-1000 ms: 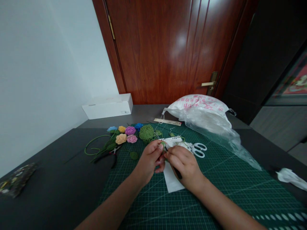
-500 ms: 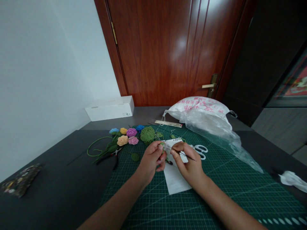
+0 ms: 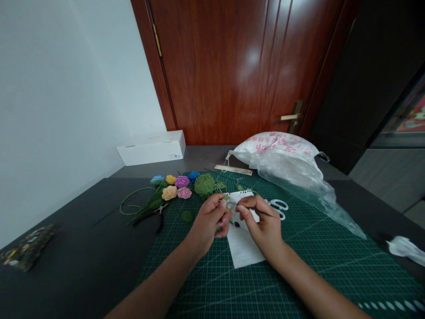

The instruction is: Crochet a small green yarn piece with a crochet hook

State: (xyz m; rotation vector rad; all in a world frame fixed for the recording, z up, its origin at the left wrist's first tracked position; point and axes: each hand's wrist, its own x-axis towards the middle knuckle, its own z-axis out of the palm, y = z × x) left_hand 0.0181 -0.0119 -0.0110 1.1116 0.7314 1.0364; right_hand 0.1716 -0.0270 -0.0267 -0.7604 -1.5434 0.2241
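My left hand [image 3: 211, 217] is closed around a small green crocheted piece [image 3: 226, 199], pinched at the fingertips. In my right hand [image 3: 262, 223] is a slim, dark rod-like tool [image 3: 269, 215], held like a pen with its front end pointing at the green piece. Whether the tip touches the piece I cannot tell. Below both hands lies a white spiral notebook page [image 3: 244, 250], with a small dark item [image 3: 237, 224] over it. White-handled scissors [image 3: 279, 204], partly hidden, rest just right of my right hand. A ball of green yarn [image 3: 204, 185] sits beyond my left hand.
A green cutting mat [image 3: 212, 283] covers the table's middle. Crocheted flowers [image 3: 169, 192], black-handled pliers [image 3: 160, 209] and a green leaf [image 3: 187, 216] lie left. Behind are a white box [image 3: 152, 153], a ruler [image 3: 233, 169] and a plastic bag [image 3: 282, 155].
My right hand has shifted slightly right, and the tool has turned to a flatter angle. My left hand keeps its pinch on the green piece almost unmoved.
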